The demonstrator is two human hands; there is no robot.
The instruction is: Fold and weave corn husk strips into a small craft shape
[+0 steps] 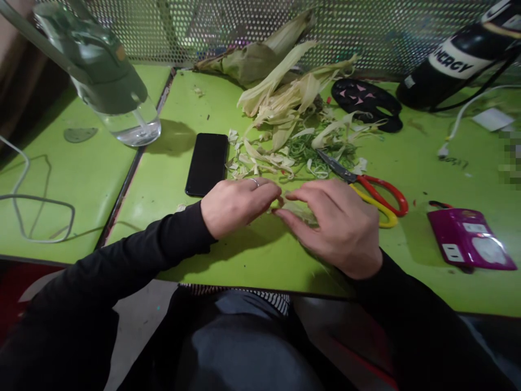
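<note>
Low over the green table, my left hand, with a ring on one finger, is closed in a pinch. Facing it, my right hand has thumb and forefinger brought close together at the tips. A thin, pale strip of corn husk shows below the right fingers, and the fingertips of both hands meet around its end; most of it is hidden. Just beyond the hands lie torn husk scraps and a tangle of green string. Scissors with red and yellow handles rest beside the right hand.
A black phone lies left of the scraps. Larger corn husks lean toward the perforated metal screen. A clear-and-green water bottle stands left; a black bottle, black palette-shaped case and purple socket block are right.
</note>
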